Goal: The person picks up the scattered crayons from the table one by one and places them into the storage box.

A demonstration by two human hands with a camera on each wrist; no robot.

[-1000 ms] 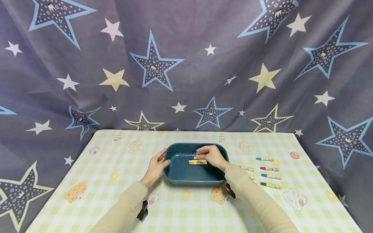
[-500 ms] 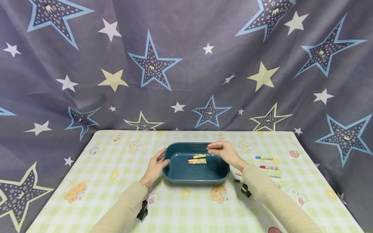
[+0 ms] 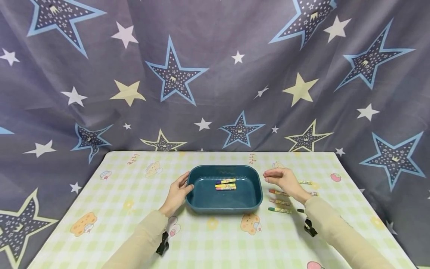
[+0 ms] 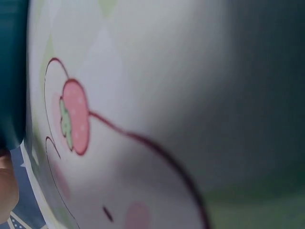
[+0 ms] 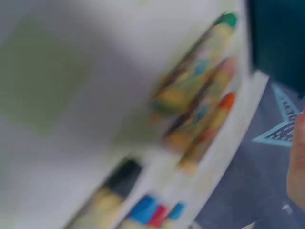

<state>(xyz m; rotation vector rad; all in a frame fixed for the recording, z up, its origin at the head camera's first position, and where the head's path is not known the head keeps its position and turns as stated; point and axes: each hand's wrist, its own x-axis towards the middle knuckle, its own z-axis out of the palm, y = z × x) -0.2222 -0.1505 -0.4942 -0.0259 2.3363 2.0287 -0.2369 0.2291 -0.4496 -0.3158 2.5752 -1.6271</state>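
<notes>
A dark teal rectangular basin [image 3: 223, 209] stands on the table. My left hand [image 3: 176, 194] holds its left end, thumb over the rim and fingers along the outside. Three wrapped crayons [image 3: 226, 188] lie together inside, one with a purple tip. My right hand [image 3: 285, 183] is in the air just right of the basin, fingers loosely bent and nothing visible between them. Below it on the cloth lie an orange-red-tipped crayon [image 3: 279, 192], a pink-tipped crayon [image 3: 280, 202] and a green-tipped crayon [image 3: 280, 210]. A black-tipped crayon [image 5: 125, 176] shows blurred in the right wrist view.
More crayons [image 5: 145, 209] with blue and red tips lie farther right, partly hidden by the right hand and sleeve in the head view. A checked cloth [image 3: 127, 239] covers the table. A grey star-patterned curtain [image 3: 215, 74] hangs behind.
My right hand has let go of the purple-tipped crayon inside the basin, then risen and moved right, out over the crayons on the cloth. The left hand keeps its hold.
</notes>
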